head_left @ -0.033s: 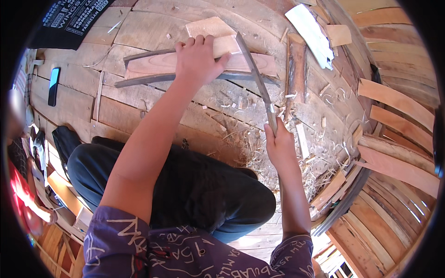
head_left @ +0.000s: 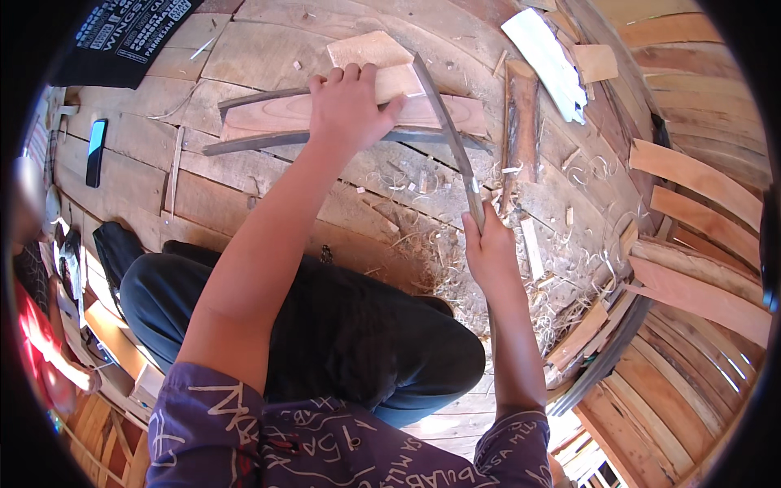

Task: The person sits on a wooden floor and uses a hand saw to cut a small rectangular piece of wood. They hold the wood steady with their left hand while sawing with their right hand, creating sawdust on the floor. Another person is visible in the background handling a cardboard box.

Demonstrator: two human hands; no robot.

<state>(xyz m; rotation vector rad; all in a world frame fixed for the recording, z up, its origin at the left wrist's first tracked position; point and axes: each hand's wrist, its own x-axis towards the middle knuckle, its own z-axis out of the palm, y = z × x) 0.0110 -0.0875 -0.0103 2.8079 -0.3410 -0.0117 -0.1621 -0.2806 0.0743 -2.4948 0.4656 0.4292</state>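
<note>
A pale wooden block lies across a reddish board with dark edges on the floor ahead. My left hand grips the block from above, with its fingers over the far side and thumb on the near side. In my right hand, closed round the handle, is a long, narrow knife with a dark blade. The blade slants up to the left, its upper part against the block's right end. My right wrist and forearm hide part of the handle.
Wood shavings litter the floor at right. A bark-edged wood piece and a white sheet lie beyond. Curved boards stand at far right. A phone and black printed cloth lie left, near another person's red clothing.
</note>
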